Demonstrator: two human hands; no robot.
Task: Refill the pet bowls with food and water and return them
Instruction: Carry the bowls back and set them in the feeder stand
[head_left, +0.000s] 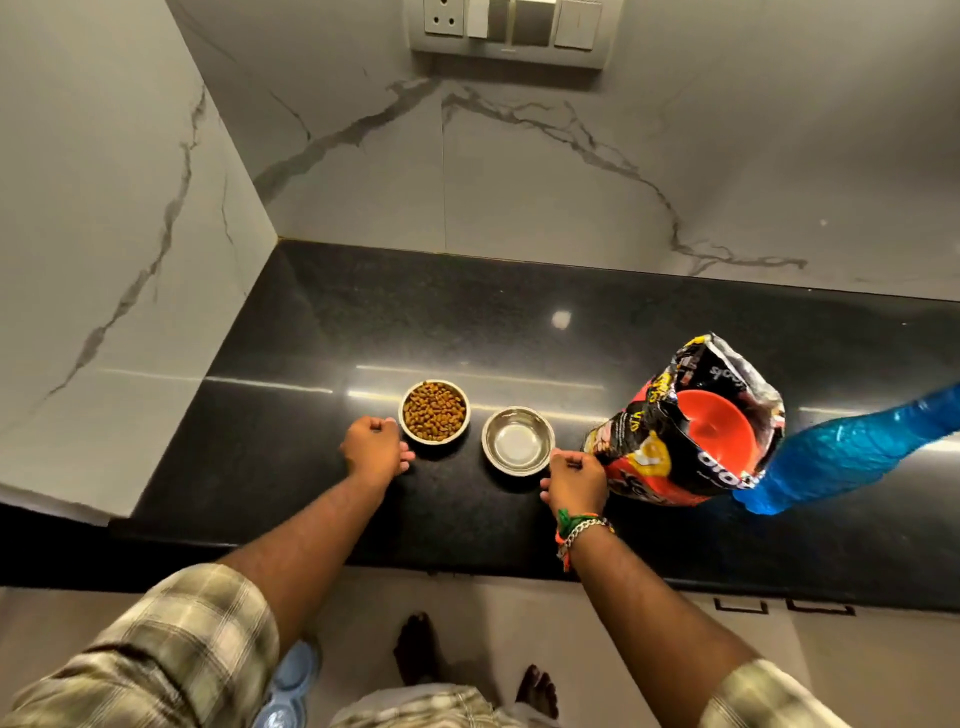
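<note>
Left fingers: your left hand (375, 448) has its fingers curled, knuckles up, at the left rim of the food bowl (435, 411); whether they pinch the rim you cannot tell.
Right fingers: your right hand (575, 481) is curled likewise at the lower right rim of the water bowl (518, 440); the grip itself is hidden under the knuckles.
Right wrist: a chain bracelet (584, 532) with green and orange threads.
Food bowl: steel, heaped with brown kibble, just left of the water bowl and a little further back; the two stand apart.
Water bowl: steel, your landmark, standing on the black counter (322, 322); shiny inside, and you cannot tell whether it holds water.
Food bag (670, 452): black and red, open-mouthed, just right of the water bowl, with an orange scoop (719, 431) inside.
Blue bottle (852, 449): right of the bag, leaning away from the water bowl.
Blue dish (291, 686): on the floor, nearer to you than the water bowl, below the counter edge.
</note>
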